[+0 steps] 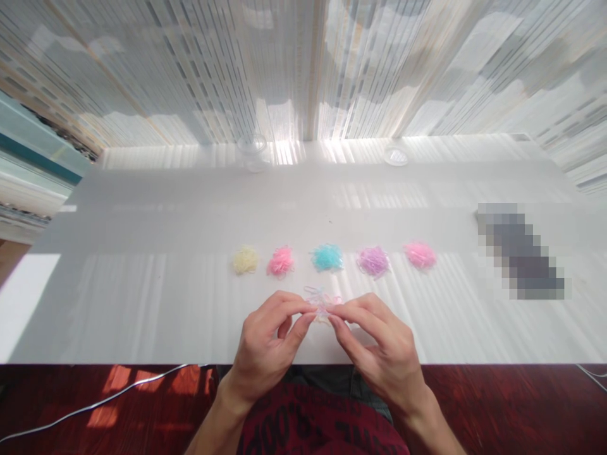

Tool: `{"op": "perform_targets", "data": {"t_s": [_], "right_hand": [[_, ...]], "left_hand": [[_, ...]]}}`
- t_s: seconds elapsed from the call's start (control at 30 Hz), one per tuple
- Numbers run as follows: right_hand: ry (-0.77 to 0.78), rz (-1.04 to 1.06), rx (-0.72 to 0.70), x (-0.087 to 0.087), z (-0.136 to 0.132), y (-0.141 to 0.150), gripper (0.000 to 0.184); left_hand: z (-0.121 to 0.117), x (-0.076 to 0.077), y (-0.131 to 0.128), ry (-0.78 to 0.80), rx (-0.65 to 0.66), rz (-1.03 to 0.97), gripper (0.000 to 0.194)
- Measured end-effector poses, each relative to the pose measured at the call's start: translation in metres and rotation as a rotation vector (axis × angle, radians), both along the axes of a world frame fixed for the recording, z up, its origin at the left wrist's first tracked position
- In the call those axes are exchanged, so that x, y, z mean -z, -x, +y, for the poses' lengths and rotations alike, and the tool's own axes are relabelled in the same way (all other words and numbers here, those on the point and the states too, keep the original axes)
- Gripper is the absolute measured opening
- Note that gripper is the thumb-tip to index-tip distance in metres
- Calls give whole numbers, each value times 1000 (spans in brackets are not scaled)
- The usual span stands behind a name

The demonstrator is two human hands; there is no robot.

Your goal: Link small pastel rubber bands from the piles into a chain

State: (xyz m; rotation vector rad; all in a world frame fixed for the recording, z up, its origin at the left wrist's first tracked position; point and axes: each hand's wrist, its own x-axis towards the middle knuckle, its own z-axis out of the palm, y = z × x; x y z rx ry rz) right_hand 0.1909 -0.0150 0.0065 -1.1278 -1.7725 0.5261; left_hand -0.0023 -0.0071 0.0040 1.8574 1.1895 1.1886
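Observation:
Near the table's front edge lies a small mixed bunch of thin pastel elastic bands (315,294), partly hidden by fingertips. My left hand (270,332) pinches at its left side, thumb against forefinger. From the right, my right hand (379,338) pinches the same bunch, its fingertips close to the left ones. Exactly which bands are between the fingers is too small to tell. Just beyond the hands, sorted piles form a row: a yellow pile (245,260), a coral-pink pile (281,261), a turquoise pile (327,258), a purple pile (374,261) and a light-pink pile (420,254).
A clear round container (253,146) stands at the back of the white table (190,208). Farther right at the back is a clear shallow dish (396,156). A blurred-out dark object (521,253) lies on the right. Striped curtains (294,69) hang behind the table.

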Motion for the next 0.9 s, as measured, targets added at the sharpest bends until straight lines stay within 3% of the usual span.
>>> {"op": "perform_targets", "data": {"t_s": [0.07, 0.23, 0.3, 0.6, 0.77, 0.9], "right_hand": [[31, -21, 73, -1, 3, -6, 12], [62, -139, 505, 2, 21, -34, 10], [25, -210, 566, 5, 30, -43, 13], [-28, -331, 548, 13, 43, -52, 12], [-29, -299, 568, 11, 29, -51, 8], [-33, -228, 425, 9, 12, -36, 7]], "left_hand": [[0, 1, 1, 6, -2, 27, 10], [-2, 7, 4, 19, -26, 86, 16], [-3, 9, 4, 24, -25, 99, 16], [-1, 9, 4, 26, -23, 119, 19], [-1, 9, 4, -7, -24, 153, 17], [-1, 7, 5, -66, -52, 286, 17]]}}
